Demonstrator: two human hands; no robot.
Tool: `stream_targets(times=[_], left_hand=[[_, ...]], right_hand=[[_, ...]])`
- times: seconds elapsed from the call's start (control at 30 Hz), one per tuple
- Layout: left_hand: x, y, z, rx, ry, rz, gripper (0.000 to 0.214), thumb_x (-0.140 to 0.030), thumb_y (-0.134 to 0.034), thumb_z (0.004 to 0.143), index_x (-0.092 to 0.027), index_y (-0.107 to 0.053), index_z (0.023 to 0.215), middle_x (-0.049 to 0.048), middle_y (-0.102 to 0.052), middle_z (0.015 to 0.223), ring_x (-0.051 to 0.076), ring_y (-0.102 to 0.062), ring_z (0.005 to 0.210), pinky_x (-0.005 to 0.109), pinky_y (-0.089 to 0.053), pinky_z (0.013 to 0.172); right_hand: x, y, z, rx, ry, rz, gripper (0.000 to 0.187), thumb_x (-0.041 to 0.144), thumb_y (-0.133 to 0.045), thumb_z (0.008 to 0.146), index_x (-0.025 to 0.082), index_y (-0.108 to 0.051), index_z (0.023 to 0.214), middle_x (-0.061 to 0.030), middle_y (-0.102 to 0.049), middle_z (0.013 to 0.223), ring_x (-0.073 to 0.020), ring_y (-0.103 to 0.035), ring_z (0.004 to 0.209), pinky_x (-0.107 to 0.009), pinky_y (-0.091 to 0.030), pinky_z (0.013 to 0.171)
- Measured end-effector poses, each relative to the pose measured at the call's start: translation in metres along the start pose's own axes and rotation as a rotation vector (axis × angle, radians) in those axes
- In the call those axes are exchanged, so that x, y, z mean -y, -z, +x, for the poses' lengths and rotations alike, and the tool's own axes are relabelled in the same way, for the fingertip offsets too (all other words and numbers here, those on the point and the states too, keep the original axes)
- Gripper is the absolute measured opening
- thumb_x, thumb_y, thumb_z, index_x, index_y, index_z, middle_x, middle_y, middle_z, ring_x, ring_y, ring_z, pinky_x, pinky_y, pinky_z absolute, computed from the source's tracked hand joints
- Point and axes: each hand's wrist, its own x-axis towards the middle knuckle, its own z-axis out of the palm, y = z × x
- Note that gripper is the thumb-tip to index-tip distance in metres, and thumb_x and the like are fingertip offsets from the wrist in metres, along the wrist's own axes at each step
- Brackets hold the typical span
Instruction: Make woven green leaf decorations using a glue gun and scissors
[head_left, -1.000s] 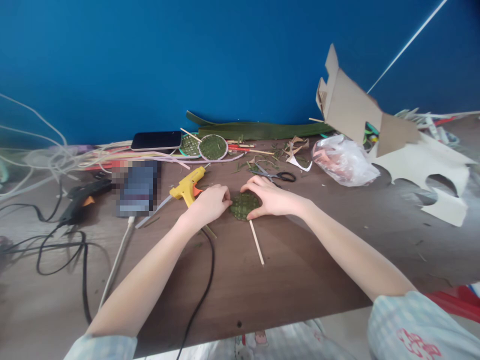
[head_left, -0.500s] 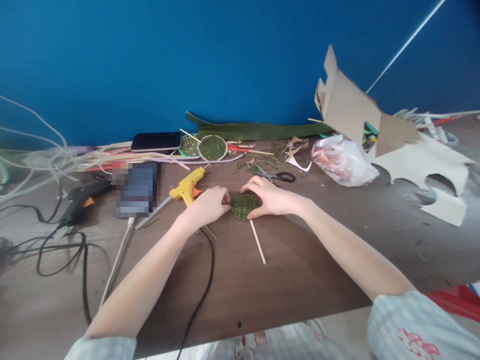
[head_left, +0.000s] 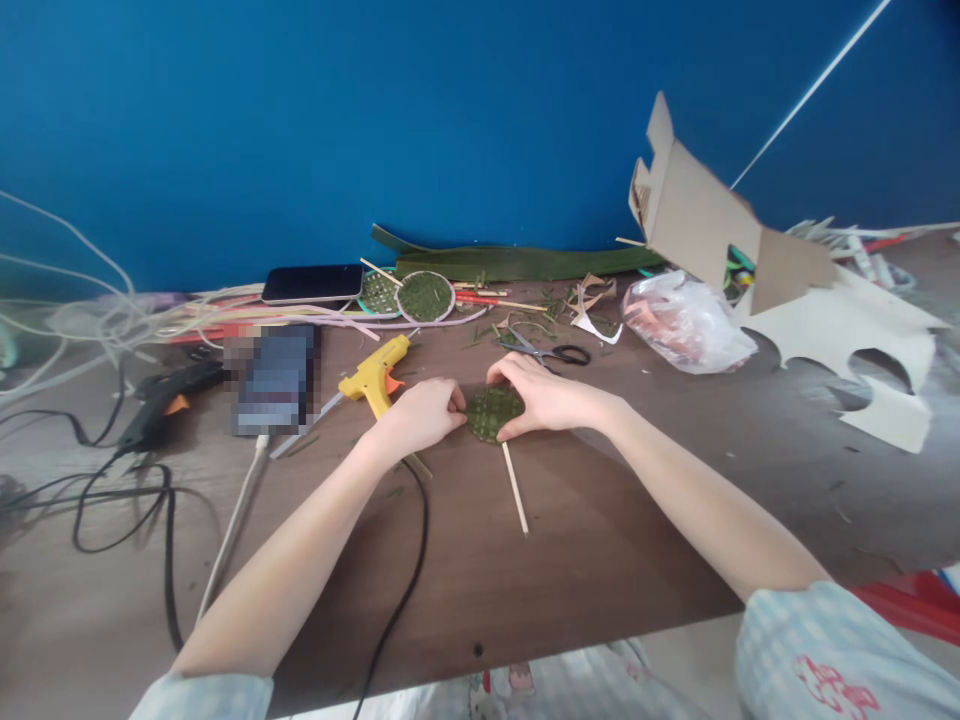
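Note:
A small round woven green fan [head_left: 493,413] lies between my hands over the brown table, its pale wooden stick handle [head_left: 515,490] pointing down toward me. My left hand [head_left: 426,415] is closed, with fingertips pinched at the fan's left edge. From the other side, my right hand [head_left: 551,398] curves around the fan, thumb at the lower right edge and fingers at the top. Just beyond my left hand lies a yellow glue gun [head_left: 373,375] with a glue stick in its back. Scissors [head_left: 555,352] with black handles rest beyond my right hand.
At the back are two finished-looking round fans [head_left: 425,297], long green leaves [head_left: 517,262] and a black phone [head_left: 313,284]. A blurred-out phone [head_left: 277,380] and a black glue gun [head_left: 169,400] lie left. A plastic bag [head_left: 686,325] and cut cardboard [head_left: 802,270] occupy the right.
The fan has shifted slightly to the right and turned a little, its stick's lower end moving slightly left. Both hands keep their places around it.

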Motion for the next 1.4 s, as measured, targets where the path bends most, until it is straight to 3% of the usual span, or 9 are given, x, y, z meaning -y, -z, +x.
stream_targets(times=[0.43,0.6,0.7,0.83,0.93,1.03,1.13,1.27,1.4], left_hand=[[-0.011,0.005,-0.006,-0.012,0.057,0.122,0.010,-0.017,-0.048,0.073,-0.018,-0.057,0.073,0.0032,-0.063,0.075,0.017,-0.059,0.071,0.026,-0.041,0.064],[-0.009,0.011,-0.005,-0.233,0.100,0.095,0.009,-0.015,-0.047,0.073,-0.017,-0.056,0.074,0.0047,-0.062,0.078,0.018,-0.059,0.076,0.028,-0.043,0.071],[-0.008,0.013,-0.004,-0.316,0.022,0.029,0.007,-0.015,-0.047,0.074,-0.017,-0.054,0.074,0.0033,-0.059,0.078,0.016,-0.057,0.072,0.028,-0.043,0.069],[-0.012,0.010,-0.005,-0.262,-0.167,-0.011,0.003,-0.015,-0.049,0.074,-0.018,-0.051,0.073,0.0007,-0.054,0.075,0.014,-0.053,0.069,0.026,-0.041,0.065],[-0.015,0.006,-0.005,-0.235,-0.239,-0.021,0.005,-0.012,-0.048,0.073,-0.018,-0.049,0.074,0.0001,-0.053,0.074,0.014,-0.053,0.071,0.026,-0.041,0.065],[-0.015,0.005,-0.005,-0.252,-0.226,-0.030,0.002,-0.016,-0.049,0.077,-0.018,-0.050,0.076,0.0005,-0.053,0.076,0.014,-0.053,0.072,0.026,-0.041,0.066],[-0.015,0.009,-0.007,-0.288,-0.103,0.011,0.010,-0.027,-0.052,0.080,-0.017,-0.052,0.078,0.0020,-0.055,0.079,0.015,-0.054,0.071,0.027,-0.040,0.065],[-0.027,0.014,-0.017,-0.152,-0.016,0.050,0.018,-0.032,-0.046,0.083,-0.019,-0.056,0.077,0.0012,-0.060,0.072,0.016,-0.056,0.068,0.027,-0.038,0.062],[-0.045,0.010,-0.032,0.157,-0.184,-0.030,0.015,-0.030,-0.045,0.082,-0.024,-0.059,0.084,-0.0026,-0.063,0.071,0.014,-0.058,0.066,0.024,-0.036,0.059]], right_hand=[[-0.003,-0.002,0.000,0.001,0.013,0.012,0.060,0.042,-0.073,0.061,0.023,-0.043,0.109,-0.0075,-0.043,0.113,-0.0254,-0.041,0.112,-0.040,-0.038,0.093],[-0.005,-0.001,0.001,-0.007,0.028,0.036,0.060,0.043,-0.073,0.060,0.022,-0.044,0.108,-0.0077,-0.045,0.111,-0.0251,-0.043,0.108,-0.039,-0.039,0.091],[-0.006,-0.002,0.004,-0.079,0.023,0.137,0.051,0.045,-0.069,0.066,0.021,-0.047,0.104,-0.0070,-0.050,0.104,-0.0214,-0.049,0.096,-0.036,-0.043,0.082],[-0.001,-0.003,0.008,-0.267,-0.009,0.361,0.033,0.038,-0.057,0.079,0.019,-0.049,0.104,-0.0039,-0.057,0.090,-0.0150,-0.054,0.077,-0.030,-0.044,0.070],[0.008,-0.002,0.008,-0.279,0.002,0.472,0.013,0.029,-0.055,0.080,0.018,-0.056,0.086,-0.0010,-0.060,0.077,-0.0124,-0.055,0.067,-0.028,-0.044,0.064],[0.010,0.001,0.007,-0.249,-0.001,0.509,0.010,0.025,-0.055,0.079,0.017,-0.057,0.074,0.0003,-0.060,0.068,-0.0111,-0.055,0.057,-0.027,-0.045,0.059],[0.000,0.007,0.008,-0.389,-0.068,0.497,0.009,0.025,-0.055,0.077,0.017,-0.057,0.073,0.0005,-0.060,0.063,-0.0114,-0.056,0.053,-0.027,-0.046,0.057],[-0.028,0.015,0.010,-0.716,-0.229,0.517,0.009,0.025,-0.054,0.076,0.016,-0.056,0.073,-0.0004,-0.061,0.059,-0.0112,-0.056,0.049,-0.025,-0.046,0.053],[-0.057,0.020,0.010,-0.897,-0.355,0.575,0.009,0.024,-0.054,0.074,0.016,-0.056,0.073,-0.0041,-0.065,0.065,-0.0133,-0.062,0.054,-0.022,-0.044,0.046]])
